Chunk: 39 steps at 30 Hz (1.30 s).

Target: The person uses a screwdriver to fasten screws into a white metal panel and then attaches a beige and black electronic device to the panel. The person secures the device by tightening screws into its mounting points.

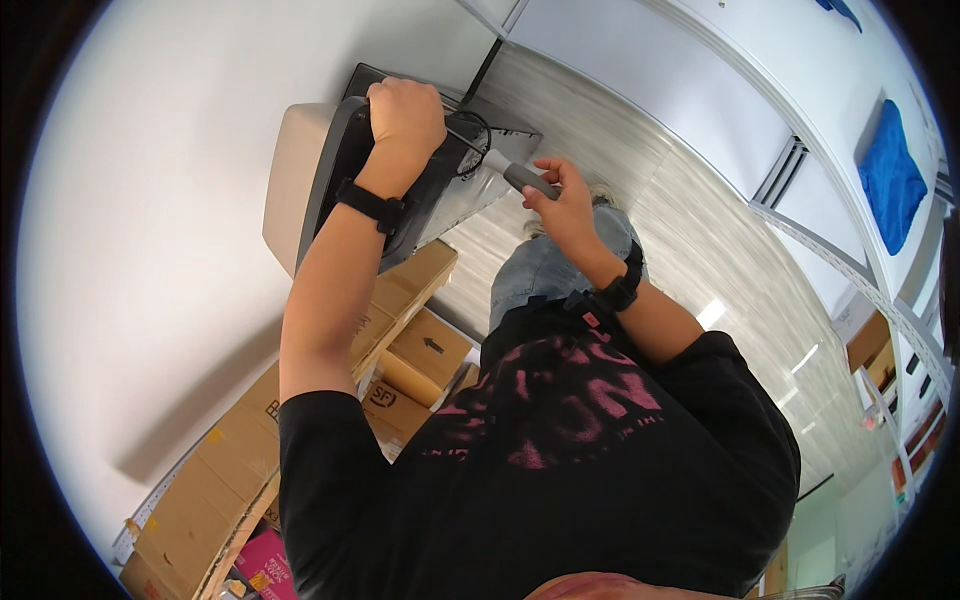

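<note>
Both hands are busy. I see my left hand [404,112] clenched over the top edge of a dark flat monitor [440,190] leaning against the white wall [150,250]. Just right of it, my right hand [560,200] grips a grey-handled screwdriver [525,178], tip toward the monitor's back. Cardboard boxes [420,340] sit below.

matt dark plastic back of a flat monitor [440,190] with a smooth beige plastic casing [290,180] beside it, against a smooth, matt white wall [150,250]; the tool handle [528,180] is smooth grey plastic or rubber. brown matt cardboard boxes [420,350] with paper labels stand on a floor [700,230] of pale wood-grain finish with a slight sheen. blue cloth [890,180] lies on a white metal shelf [850,260]; black matt straps circle both wrists.
</note>
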Each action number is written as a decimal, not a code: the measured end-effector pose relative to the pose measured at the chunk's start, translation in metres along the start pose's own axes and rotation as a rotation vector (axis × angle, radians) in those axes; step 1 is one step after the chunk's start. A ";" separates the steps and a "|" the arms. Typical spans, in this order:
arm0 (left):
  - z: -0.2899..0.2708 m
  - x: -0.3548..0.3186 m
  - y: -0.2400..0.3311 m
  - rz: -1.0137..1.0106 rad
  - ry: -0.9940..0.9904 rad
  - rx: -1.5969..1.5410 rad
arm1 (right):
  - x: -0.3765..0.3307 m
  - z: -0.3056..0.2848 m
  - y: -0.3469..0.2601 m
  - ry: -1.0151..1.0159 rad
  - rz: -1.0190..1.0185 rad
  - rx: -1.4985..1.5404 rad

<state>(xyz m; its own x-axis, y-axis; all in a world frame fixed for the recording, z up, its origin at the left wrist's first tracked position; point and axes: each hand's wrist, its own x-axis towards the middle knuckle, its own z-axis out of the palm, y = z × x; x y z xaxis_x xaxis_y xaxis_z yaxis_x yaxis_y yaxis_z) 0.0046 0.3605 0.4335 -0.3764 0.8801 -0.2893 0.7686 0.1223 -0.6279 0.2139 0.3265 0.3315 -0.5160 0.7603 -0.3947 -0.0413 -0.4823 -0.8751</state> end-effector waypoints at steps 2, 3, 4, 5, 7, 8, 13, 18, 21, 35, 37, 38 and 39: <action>-0.002 -0.001 0.001 -0.007 -0.001 -0.018 | 0.001 0.000 -0.001 -0.022 0.046 0.062; -0.002 -0.002 0.002 -0.010 -0.001 -0.011 | 0.002 -0.002 -0.003 -0.045 0.122 0.098; -0.001 -0.002 0.003 -0.013 -0.001 -0.004 | 0.003 -0.004 -0.010 -0.067 0.199 0.134; -0.001 -0.002 0.004 -0.016 -0.001 0.003 | 0.004 -0.006 -0.013 -0.090 0.275 0.170; -0.001 -0.001 0.002 -0.010 0.006 -0.006 | 0.009 -0.008 -0.003 -0.129 0.302 0.173; -0.001 -0.001 0.001 -0.007 0.011 -0.010 | 0.010 -0.008 0.003 -0.147 0.315 0.175; 0.001 -0.003 0.001 0.002 0.017 -0.008 | -0.002 0.004 0.000 0.064 0.030 -0.085; 0.002 -0.002 0.004 -0.001 0.050 0.001 | 0.001 0.000 -0.014 -0.009 0.208 0.080; 0.003 -0.002 0.002 0.003 0.055 -0.007 | 0.005 0.001 -0.013 -0.098 0.336 0.122; 0.006 -0.004 0.002 -0.003 0.098 0.017 | 0.010 -0.002 -0.021 -0.186 0.388 0.211; 0.006 -0.005 0.002 0.003 0.113 0.013 | 0.006 0.003 -0.022 -0.135 0.302 -0.019; 0.007 -0.005 0.002 0.004 0.121 0.012 | 0.004 0.006 -0.021 -0.111 0.258 -0.133; 0.008 -0.006 0.002 0.001 0.124 0.017 | 0.005 0.007 -0.013 -0.083 0.137 -0.206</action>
<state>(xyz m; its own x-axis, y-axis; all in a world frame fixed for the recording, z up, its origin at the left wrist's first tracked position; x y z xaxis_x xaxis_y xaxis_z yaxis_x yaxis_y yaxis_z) 0.0046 0.3523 0.4282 -0.3078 0.9305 -0.1987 0.7599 0.1148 -0.6398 0.2055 0.3337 0.3431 -0.5735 0.6513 -0.4968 0.2045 -0.4734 -0.8568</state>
